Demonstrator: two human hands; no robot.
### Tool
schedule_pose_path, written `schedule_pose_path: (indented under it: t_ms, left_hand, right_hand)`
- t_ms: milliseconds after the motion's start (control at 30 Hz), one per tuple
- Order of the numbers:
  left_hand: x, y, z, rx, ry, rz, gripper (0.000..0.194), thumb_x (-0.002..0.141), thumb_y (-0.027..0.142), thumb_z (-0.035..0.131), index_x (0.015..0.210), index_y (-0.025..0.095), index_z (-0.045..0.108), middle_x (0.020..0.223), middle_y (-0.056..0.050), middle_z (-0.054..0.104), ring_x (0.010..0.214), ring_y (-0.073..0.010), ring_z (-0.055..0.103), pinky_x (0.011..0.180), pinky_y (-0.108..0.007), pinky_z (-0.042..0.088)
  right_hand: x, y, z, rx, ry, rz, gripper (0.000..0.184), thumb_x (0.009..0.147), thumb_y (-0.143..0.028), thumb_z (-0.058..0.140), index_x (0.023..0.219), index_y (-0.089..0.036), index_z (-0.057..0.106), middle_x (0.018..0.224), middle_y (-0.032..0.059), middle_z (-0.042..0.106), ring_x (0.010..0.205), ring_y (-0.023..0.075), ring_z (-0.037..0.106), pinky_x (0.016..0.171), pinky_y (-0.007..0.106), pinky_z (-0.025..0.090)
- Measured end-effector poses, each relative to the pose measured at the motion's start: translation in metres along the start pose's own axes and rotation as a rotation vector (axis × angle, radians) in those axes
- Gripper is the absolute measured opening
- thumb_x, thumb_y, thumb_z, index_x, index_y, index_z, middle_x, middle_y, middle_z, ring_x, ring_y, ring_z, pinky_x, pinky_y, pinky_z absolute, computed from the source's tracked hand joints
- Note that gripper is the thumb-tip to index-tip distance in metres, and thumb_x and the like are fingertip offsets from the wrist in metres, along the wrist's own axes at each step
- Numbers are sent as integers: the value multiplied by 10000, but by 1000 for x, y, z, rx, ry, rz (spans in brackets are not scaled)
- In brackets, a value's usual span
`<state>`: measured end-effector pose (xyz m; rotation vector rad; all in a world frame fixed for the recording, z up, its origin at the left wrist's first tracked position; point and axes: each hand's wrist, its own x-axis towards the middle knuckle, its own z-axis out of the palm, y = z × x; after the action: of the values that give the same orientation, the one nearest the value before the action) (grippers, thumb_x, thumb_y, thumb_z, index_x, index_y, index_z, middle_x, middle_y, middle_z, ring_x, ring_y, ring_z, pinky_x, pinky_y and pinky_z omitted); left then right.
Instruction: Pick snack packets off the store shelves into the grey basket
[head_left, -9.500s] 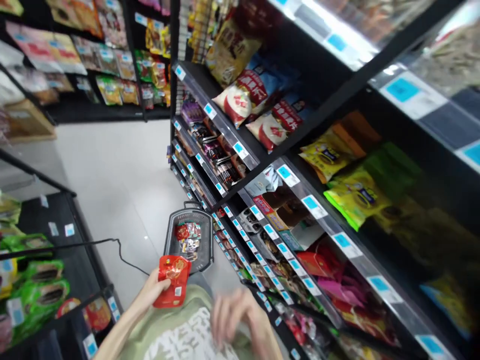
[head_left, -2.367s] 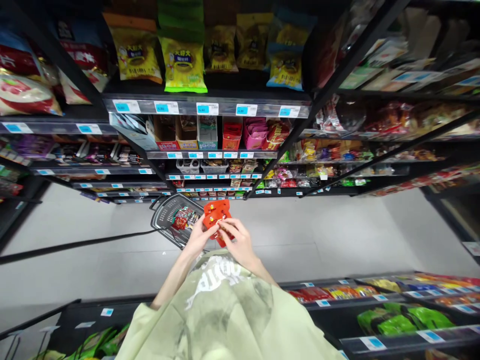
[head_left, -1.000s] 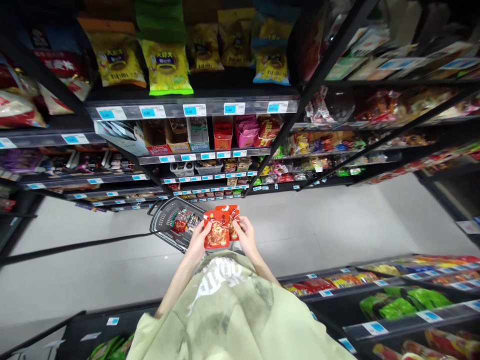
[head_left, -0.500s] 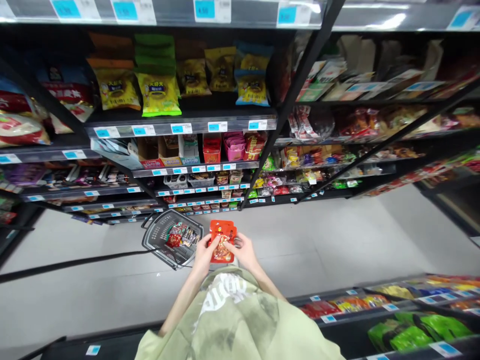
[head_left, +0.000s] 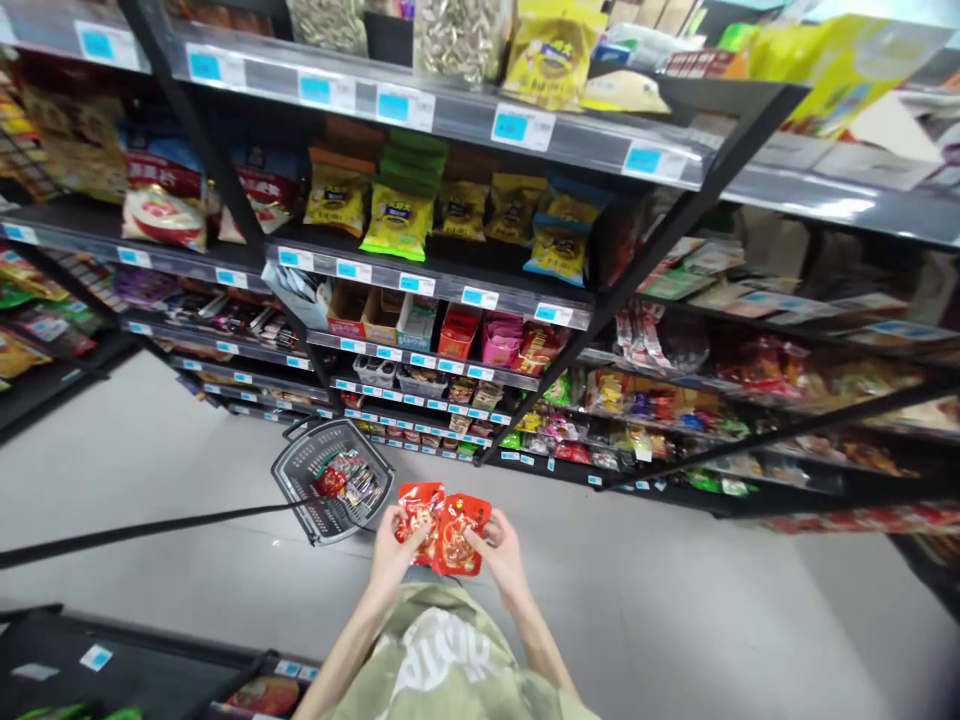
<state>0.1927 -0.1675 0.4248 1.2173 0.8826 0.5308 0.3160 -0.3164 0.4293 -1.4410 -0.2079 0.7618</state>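
Two red snack packets are held side by side in front of my body, their printed faces up. My left hand (head_left: 391, 552) is closed on the left packet (head_left: 424, 497), thumb across its front. My right hand (head_left: 501, 552) pinches the right packet (head_left: 459, 545) by its outer edge, thumb on top. The inner edges of the packets meet or slightly overlap. Just left of my hands, a grey shopping basket (head_left: 304, 470) stands on the floor with several colourful packets (head_left: 349, 477) in it.
Ahead, tall black shelves hold bagged snacks, including yellow bags (head_left: 397, 218) and small boxes (head_left: 349, 305). A dark slanting post (head_left: 637, 250) divides the shelving. Another shelf unit (head_left: 150, 660) stands behind me at lower left. Grey floor (head_left: 600, 570) runs between.
The packets, stacked together before, are now spread apart side by side, one in each hand. The camera view has tilted up, showing more of the upper shelf.
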Motion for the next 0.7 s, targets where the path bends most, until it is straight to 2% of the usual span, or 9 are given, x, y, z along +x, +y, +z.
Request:
schedule_pose_path:
  t_ms: [100,200,333,500,600,700]
  left_hand:
    - [1,-6,-15,-103,10,-110,501,644,400,841,909,245,446,946,-22,678,789,-213,688,687,-319,557]
    - [6,-5,-20,-179,16,-157,546,642,424,845,1000,249,472,985,-35,697,803,-223,711,712,-343,578]
    - [25,5,-12,-236,16,-178,577,654,436,836,1093,244,515,1078,-70,697,896,-250,716,752,-361,581]
    - [68,18,1,-199,-112,-127,548,696,396,806,1164,231,574,1199,-112,671,1054,-282,674,796,-362,571]
    - [98,24,4,-159,-190,-72,489,713,362,781,1146,223,600,1192,-106,677,1093,-276,653,846,-359,553]
    - [127,29,1,-127,-241,-33,477,732,359,741,1155,207,581,1171,-102,680,1072,-265,656,853,-364,551]
  right_hand:
    - [13,-5,3,23,-58,30,589,646,-485,862,1098,-236,579,917,73,758,835,291,732,732,402,597]
    - [29,-18,5,18,-22,-4,522,649,-464,860,1023,-222,586,934,70,739,831,261,716,686,350,589]
    - [57,-45,0,35,33,-15,415,698,-436,816,972,-185,632,923,65,713,768,212,671,583,281,541]
    - [98,-76,-5,-35,55,-102,311,754,-430,765,837,-155,646,700,3,640,560,113,553,469,209,413]
    - [126,-94,-1,-83,-7,-130,402,719,-423,802,964,-185,589,690,-16,657,529,120,579,423,193,396]
    - [158,-114,9,-92,-105,-122,638,656,-412,852,1159,-227,507,840,21,727,597,186,688,453,237,512]
